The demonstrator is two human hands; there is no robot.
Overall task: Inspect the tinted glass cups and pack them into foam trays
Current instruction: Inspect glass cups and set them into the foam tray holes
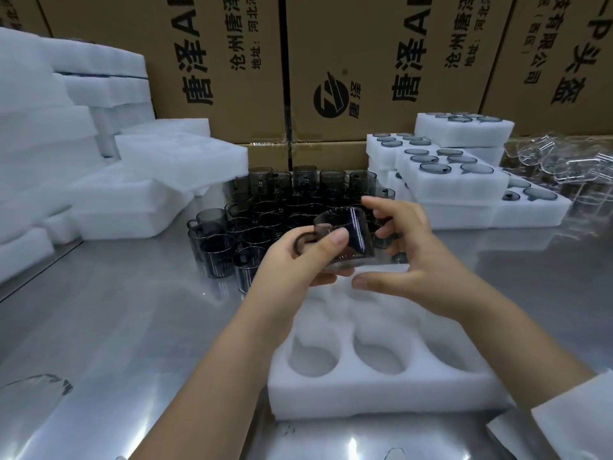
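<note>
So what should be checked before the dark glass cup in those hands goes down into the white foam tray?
1. Grip: ok. The left hand and right hand both hold the smoky tinted glass cup with a handle.
2. Glass free of chips or cracks: cannot tell; the picture is too blurred.
3. Cup upright for a pocket: not ok; it is tipped onto its side.
4. Pockets of the white foam tray beneath it free: ok; those in view hold nothing.
5. More cups waiting: ok; the cluster of dark glass cups stands behind.

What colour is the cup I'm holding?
The cup is smoky grey, see-through; head view shows it best.
</note>
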